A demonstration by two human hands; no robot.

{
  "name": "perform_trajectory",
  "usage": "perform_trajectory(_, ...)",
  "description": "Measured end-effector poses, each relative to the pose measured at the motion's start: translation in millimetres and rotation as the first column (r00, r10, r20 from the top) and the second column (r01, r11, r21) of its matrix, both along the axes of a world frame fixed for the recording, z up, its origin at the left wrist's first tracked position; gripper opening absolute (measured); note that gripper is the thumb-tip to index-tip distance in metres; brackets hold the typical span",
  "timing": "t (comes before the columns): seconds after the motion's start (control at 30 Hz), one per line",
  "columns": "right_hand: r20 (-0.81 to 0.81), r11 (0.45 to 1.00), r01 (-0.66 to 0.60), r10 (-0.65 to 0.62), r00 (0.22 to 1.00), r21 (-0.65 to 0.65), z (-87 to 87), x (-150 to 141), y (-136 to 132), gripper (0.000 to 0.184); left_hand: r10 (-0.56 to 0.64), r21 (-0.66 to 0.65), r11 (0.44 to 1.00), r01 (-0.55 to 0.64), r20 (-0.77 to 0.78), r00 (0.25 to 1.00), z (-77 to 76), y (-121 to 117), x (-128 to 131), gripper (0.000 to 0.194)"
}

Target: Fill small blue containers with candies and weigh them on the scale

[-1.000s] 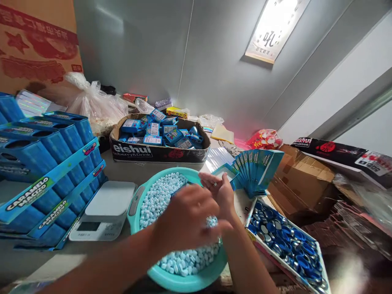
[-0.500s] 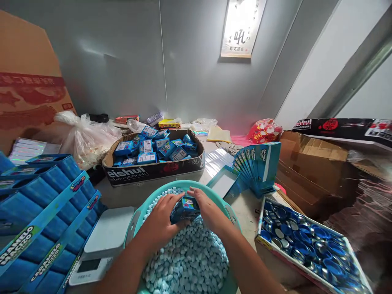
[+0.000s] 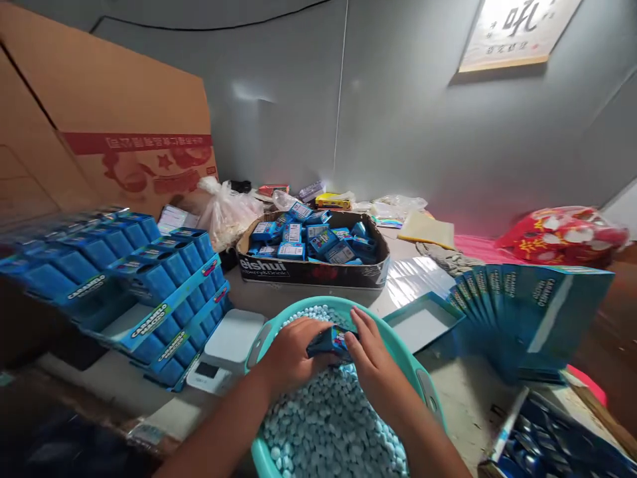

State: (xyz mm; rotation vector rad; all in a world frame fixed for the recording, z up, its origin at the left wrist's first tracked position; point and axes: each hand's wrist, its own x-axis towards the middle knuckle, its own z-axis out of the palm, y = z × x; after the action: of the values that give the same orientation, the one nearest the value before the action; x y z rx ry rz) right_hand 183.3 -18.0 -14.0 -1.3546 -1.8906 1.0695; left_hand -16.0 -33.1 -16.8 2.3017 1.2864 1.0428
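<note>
A small blue candy box [image 3: 328,340] is gripped in my left hand [image 3: 293,352], tilted above the candies, with the fingers wrapped over it. My right hand [image 3: 373,355] is at the box's right end, fingers stretched out and spread, the lower ones by the box; whether they touch it is hard to tell. Both hands are over a teal basin [image 3: 398,337] full of small pale-blue candies [image 3: 338,425]. The underside of the box is hidden by my left hand.
Left stand stacked trays of blue boxes [image 3: 172,328] and a white scale [image 3: 233,340]. Behind the basin is a black carton [image 3: 308,275] of loose blue boxes. To the right are an open teal tray [image 3: 423,322], fanned display cartons [image 3: 527,312] and a box of blue caps [image 3: 552,438].
The view has swung left, so everything appears further right and more trays show at left. My left hand keeps its grip on the candy box; the right fingers have spread apart.
</note>
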Motion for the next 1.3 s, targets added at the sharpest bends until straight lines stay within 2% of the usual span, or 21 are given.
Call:
perform_trajectory(0.13, 0.161, 0.999, -0.017, 0.009, 0.987, 0.046, 10.6, -1.3, -7.0, 0.087, 0.023, 0.071, 0.997, -0.023, 0.009, 1.0, 1.4, 0.2, 0.9, 0.042)
perform_trajectory(0.27, 0.188, 0.989, 0.017, -0.046, 0.981, 0.15, 19.2, -4.2, -9.8, 0.079, 0.07, 0.141, 0.987, -0.072, 0.023, 0.997, -4.9, 8.3, -1.1, 0.045)
perform_trajectory(0.33, 0.199, 0.971, -0.009, -0.039, 0.979, 0.237, 21.8, -5.7, -10.3, 0.07, 0.049, 0.148, 0.988, -0.05, 0.01, 0.999, -6.3, 11.6, -2.0, 0.043)
perform_trajectory(0.43, 0.222, 0.946, -0.074, 0.002, 0.975, 0.315, 24.1, -6.4, -11.4, 0.067, -0.046, 0.122, 0.991, 0.05, -0.036, 0.998, -5.1, 13.0, -3.1, 0.035)
perform_trajectory(0.47, 0.196, 0.944, -0.088, 0.025, 0.98, 0.319, 24.6, -6.0, -12.0, 0.068, -0.069, 0.109, 0.991, 0.073, -0.039, 0.997, -4.7, 12.6, -3.3, 0.034)
perform_trajectory(0.53, 0.043, 0.945, -0.067, 0.056, 0.998, 0.32, 24.8, -4.1, -12.8, 0.068, -0.06, 0.091, 0.994, 0.059, 0.0, 0.998, -4.8, 10.9, -2.9, 0.035)
perform_trajectory(0.6, -0.183, 0.942, 0.043, 0.02, 0.983, 0.332, 23.5, -1.5, -12.2, 0.064, 0.024, 0.043, 0.999, -0.027, 0.077, 0.997, -5.3, 8.7, -1.9, 0.04)
perform_trajectory(0.67, -0.376, 0.922, 0.213, -0.081, 0.923, 0.324, 20.3, 0.9, -9.1, 0.057, 0.149, -0.056, 0.988, -0.142, 0.155, 0.977, -3.3, 6.4, -2.7, 0.047)
perform_trajectory(0.73, -0.434, 0.905, 0.333, -0.196, 0.879, 0.264, 15.8, 2.4, -4.0, 0.051, 0.31, -0.156, 0.947, -0.28, 0.221, 0.925, 3.5, 4.0, -9.3, 0.053)
perform_trajectory(0.8, -0.346, 0.922, 0.347, -0.272, 0.898, 0.175, 11.3, 2.8, 0.9, 0.047, 0.484, -0.183, 0.874, -0.449, 0.267, 0.833, 14.7, 0.9, -24.4, 0.058)
perform_trajectory(0.83, -0.258, 0.939, 0.315, -0.273, 0.927, 0.136, 9.6, 2.7, 2.2, 0.045, 0.562, -0.169, 0.827, -0.537, 0.279, 0.778, 20.9, -1.3, -35.1, 0.058)
perform_trajectory(0.9, -0.057, 0.981, 0.178, -0.174, 0.983, 0.073, 7.4, 2.1, 1.5, 0.046, 0.646, -0.107, 0.754, -0.648, 0.294, 0.704, 30.7, -7.1, -60.5, 0.054)
perform_trajectory(0.97, 0.14, 0.999, -0.044, 0.045, 0.989, -0.008, 7.3, 1.0, -3.1, 0.053, 0.68, -0.036, 0.713, -0.7, 0.279, 0.678, 33.1, -15.2, -86.2, 0.051)
perform_trajectory(1.03, 0.299, 0.971, -0.227, 0.239, 0.924, -0.074, 8.6, -0.9, -8.9, 0.065, 0.729, 0.016, 0.663, -0.749, 0.217, 0.65, 25.8, -24.5, -107.2, 0.053)
perform_trajectory(1.07, 0.35, 0.957, -0.28, 0.29, 0.891, -0.08, 9.6, -2.1, -11.3, 0.067, 0.768, 0.023, 0.624, -0.781, 0.167, 0.618, 19.2, -29.0, -115.0, 0.054)
perform_trajectory(1.13, 0.396, 0.95, -0.309, 0.299, 0.868, -0.038, 11.3, -4.6, -13.9, 0.056, 0.832, 0.011, 0.552, -0.834, 0.05, 0.552, 3.4, -35.9, -125.6, 0.055)
perform_trajectory(1.23, 0.387, 0.955, -0.297, 0.271, 0.881, 0.007, 12.0, -7.1, -12.9, 0.037, 0.847, -0.05, 0.523, -0.851, -0.083, 0.525, -15.0, -39.9, -133.0, 0.054)
perform_trajectory(1.3, 0.377, 0.954, -0.3, 0.274, 0.885, 0.009, 10.6, -7.4, -10.6, 0.029, 0.839, -0.107, 0.51, -0.853, -0.156, 0.521, -19.4, -41.2, -135.4, 0.052)
